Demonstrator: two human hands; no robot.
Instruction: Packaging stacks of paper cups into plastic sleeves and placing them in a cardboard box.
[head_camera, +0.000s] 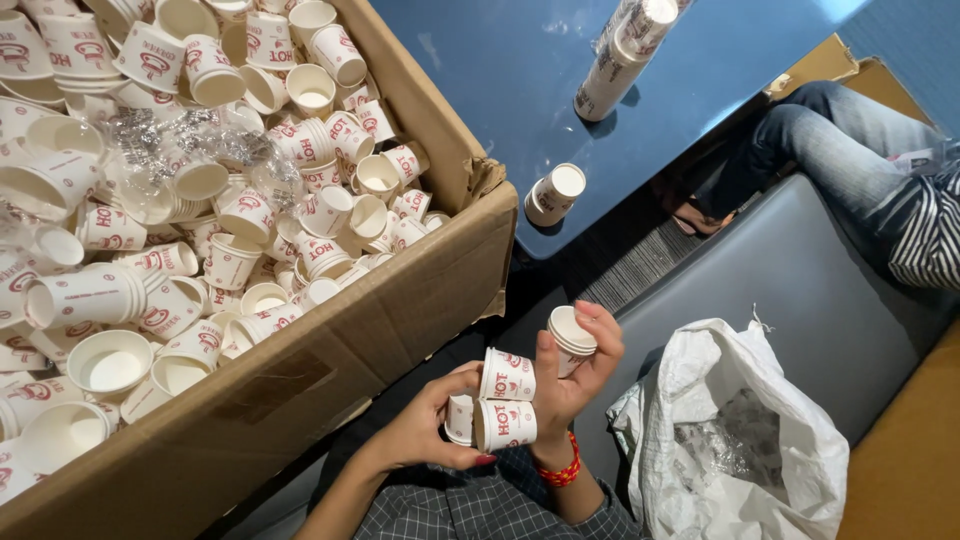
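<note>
head view: both hands sit low in the middle of the picture, over a lap in dark checked cloth. the left hand (425, 425) is curled around the lower stack of small white paper cups with red print (497, 424), its fingers (470, 458) wrapped under and behind the cups, grasping them. the stack lies on its side, long axis running roughly left to right, with the cup bases turned toward the right hand. the right hand (572, 385), with a red bead bracelet (563, 471) at the wrist, is clenched on a second group of the same cups – one printed cup (507, 374) held just above the lower stack and touching it, and another cup with its plain white base showing (571, 333) pinched between the fingertips at the top. so the two bunches lie directly between the palms, nearly parallel, the right hand's cups above and slightly to the right of the left hand's.

to the left stands a large brown cardboard box (390, 300) heaped with loose cups of the same kind and bits of clear crinkled plastic wrap (170, 140); it is nearer the left hand. to the right, beside the right forearm, lies an open white woven sack (740, 430) with clear plastic inside. a blue desk (500, 80) above carries a single cup (554, 194) and a long nested stack of cups (622, 60). another person's legs in blue jeans (820, 140) show at the upper right – well apart from the hands.
</note>
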